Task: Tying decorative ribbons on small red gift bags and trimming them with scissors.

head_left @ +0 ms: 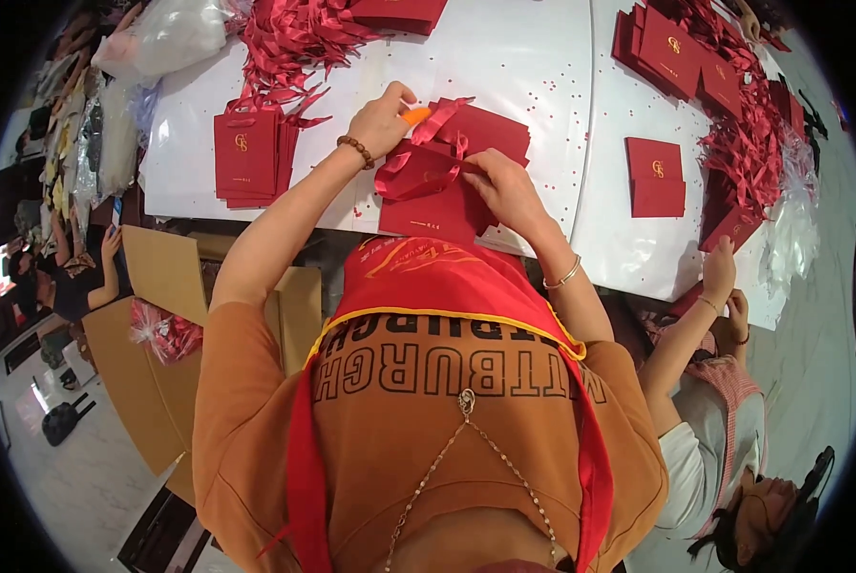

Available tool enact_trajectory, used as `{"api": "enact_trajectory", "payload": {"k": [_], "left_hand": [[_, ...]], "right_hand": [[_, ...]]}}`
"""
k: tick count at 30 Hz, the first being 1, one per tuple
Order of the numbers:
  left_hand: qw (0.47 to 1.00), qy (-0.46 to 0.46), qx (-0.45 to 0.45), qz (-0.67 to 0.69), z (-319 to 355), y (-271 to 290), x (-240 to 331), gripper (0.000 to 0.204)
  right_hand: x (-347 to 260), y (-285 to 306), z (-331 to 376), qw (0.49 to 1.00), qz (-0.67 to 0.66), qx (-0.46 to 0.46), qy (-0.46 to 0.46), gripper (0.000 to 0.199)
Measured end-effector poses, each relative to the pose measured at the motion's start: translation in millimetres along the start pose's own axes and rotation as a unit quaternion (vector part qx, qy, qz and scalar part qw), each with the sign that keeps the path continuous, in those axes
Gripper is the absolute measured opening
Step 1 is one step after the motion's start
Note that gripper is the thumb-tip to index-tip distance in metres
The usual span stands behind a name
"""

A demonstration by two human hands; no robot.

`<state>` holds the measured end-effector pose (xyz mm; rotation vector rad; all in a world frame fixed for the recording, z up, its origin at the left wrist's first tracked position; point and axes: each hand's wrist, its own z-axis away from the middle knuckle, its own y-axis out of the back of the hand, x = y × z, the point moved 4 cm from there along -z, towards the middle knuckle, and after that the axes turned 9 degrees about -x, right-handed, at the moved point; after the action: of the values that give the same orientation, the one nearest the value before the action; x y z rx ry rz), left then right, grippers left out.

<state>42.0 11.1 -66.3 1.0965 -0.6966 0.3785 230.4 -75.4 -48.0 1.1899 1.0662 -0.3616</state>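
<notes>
A red paper gift bag (435, 212) lies on the white table in front of me, over other flat red bags (499, 132). Its shiny red ribbon handle (390, 180) loops loosely across its top. At the far left of the bag is my left hand (380, 122), fingers curved and thumb apart from them. An orange cover or piece (415, 116) shows at the thumb and touches the ribbon. Closed at the bag's right edge, my right hand (507, 189) pinches the ribbon by the bag's mouth; the fingertips partly hide the hold.
Stacks of red bags (246, 158) and a heap of ribbons (294, 48) lie on the left. More bags (655, 181) lie right, near a co-worker's hand (720, 270). An open cardboard box (151, 382) stands below left. Tiny red bits dot the white table (542, 57).
</notes>
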Motion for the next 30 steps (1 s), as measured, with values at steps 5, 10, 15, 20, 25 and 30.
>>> {"api": "enact_trajectory", "payload": {"k": [5, 10, 15, 20, 25, 30], "left_hand": [[0.991, -0.008, -0.047, 0.128, 2, -7, 3, 0.039], [0.987, -0.08, -0.012, 0.141, 14, -2, 20, 0.032], [0.987, -0.071, -0.094, 0.109, 2, -10, 30, 0.019], [0.972, -0.069, -0.202, -0.096, -3, -26, 43, 0.028], [0.984, -0.067, -0.167, 0.011, -1, -21, 40, 0.031], [0.993, -0.054, -0.098, 0.035, -21, -8, 18, 0.026]], "right_hand": [[-1, 0, 0, 1.0, -0.004, -0.01, -0.002, 0.016], [4, 1, 0, 1.0, -0.003, -0.012, -0.021, 0.017], [1, 0, -1, 0.999, -0.002, -0.018, -0.03, 0.016], [-4, -4, -3, 0.996, 0.084, 0.01, 0.017, 0.019], [-8, -9, 3, 0.993, 0.014, 0.116, 0.02, 0.038], [-6, -25, 2, 0.987, -0.153, 0.013, -0.04, 0.057]]}}
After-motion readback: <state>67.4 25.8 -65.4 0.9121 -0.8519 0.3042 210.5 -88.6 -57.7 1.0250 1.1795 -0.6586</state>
